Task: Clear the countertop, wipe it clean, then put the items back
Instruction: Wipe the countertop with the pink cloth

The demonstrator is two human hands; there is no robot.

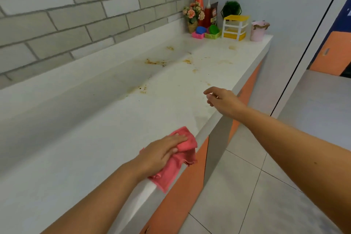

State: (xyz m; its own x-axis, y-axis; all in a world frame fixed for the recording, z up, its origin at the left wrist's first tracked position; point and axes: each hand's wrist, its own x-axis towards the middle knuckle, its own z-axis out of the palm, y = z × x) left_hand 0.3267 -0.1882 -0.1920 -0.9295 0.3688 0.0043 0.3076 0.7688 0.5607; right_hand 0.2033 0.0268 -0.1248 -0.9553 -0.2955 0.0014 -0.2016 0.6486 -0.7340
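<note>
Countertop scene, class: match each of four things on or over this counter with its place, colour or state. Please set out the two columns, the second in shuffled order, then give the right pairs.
Things
1. cloth
2. drawer unit
3. pink pot
4. right hand

Places, colours, states
A. at the far end of the countertop, rim smeared brown
B. pressed under the left hand at the near front edge
C. yellow top, white frame
D. held over the front edge, holding nothing

Pairs: 1-B, 2-C, 3-A, 4-D
</note>
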